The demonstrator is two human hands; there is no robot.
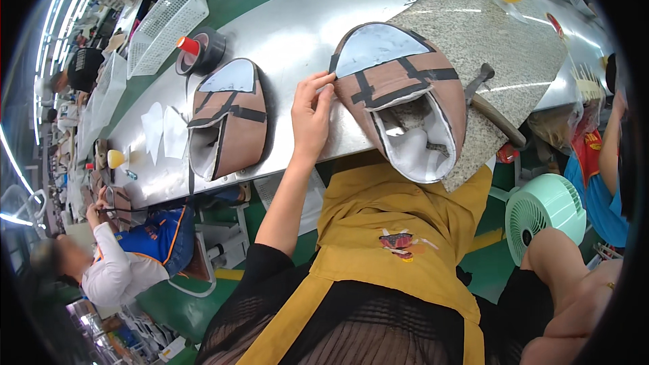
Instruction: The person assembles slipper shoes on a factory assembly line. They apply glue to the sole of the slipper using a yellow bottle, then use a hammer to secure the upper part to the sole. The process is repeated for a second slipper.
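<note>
A brown shoe upper (405, 71), with a pale grey-blue toe patch, black strips and white fleecy lining, lies half on a speckled stone slab (500, 40) at the table's front edge, its opening toward me. My left hand (313, 118) pinches its left edge between thumb and fingers. A similar upper (250, 122) stands to the left on the metal table. Close to the camera at lower right is my right hand (585, 307), raised away from the table. Its fingers are partly cut off by the picture's rim, and what they do is unclear.
A hammer (497, 111) lies on the slab, right of the upper. At left are a black reel with a red spool (190, 46), white cut pieces (164, 128) and a white basket (169, 23). A green fan (546, 213) stands at right; co-workers sit on both sides.
</note>
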